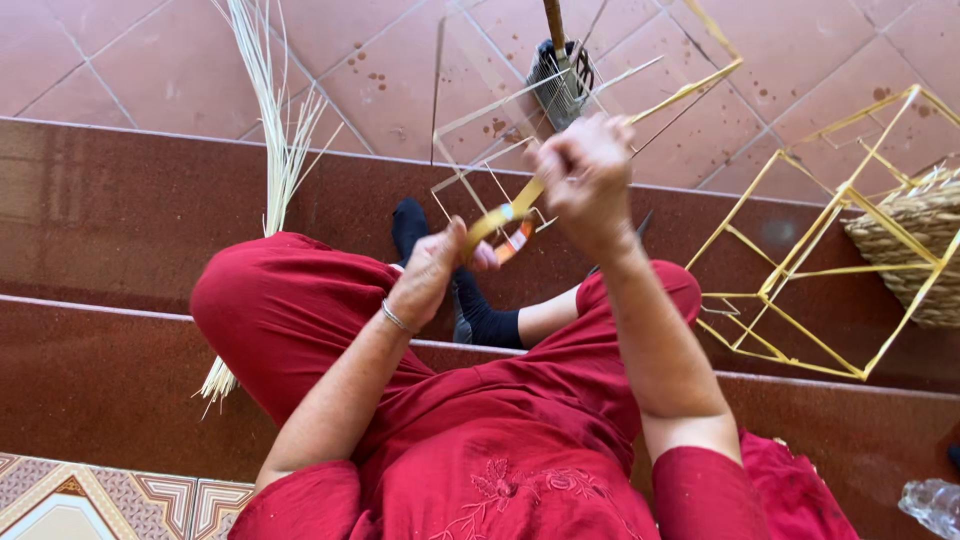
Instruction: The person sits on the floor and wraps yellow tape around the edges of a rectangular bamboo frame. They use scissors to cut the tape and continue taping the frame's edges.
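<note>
Both hands raised close together in front of the body.

The left hand is lower, its fingers closed in a pinch and the wrist bent, forearm coming up from the lap. The right hand is higher, closed in a loose fist, with the right forearm stretched forward and bare below a short sleeve.

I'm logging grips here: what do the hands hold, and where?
Both grip a yellow strip: left hand at its lower end, right hand higher, near the frame.

A flat yellow bamboo strip slants up from lower left to upper right above the lap, pinched at both ends, joined to a thin-stick frame held in the air.
</note>
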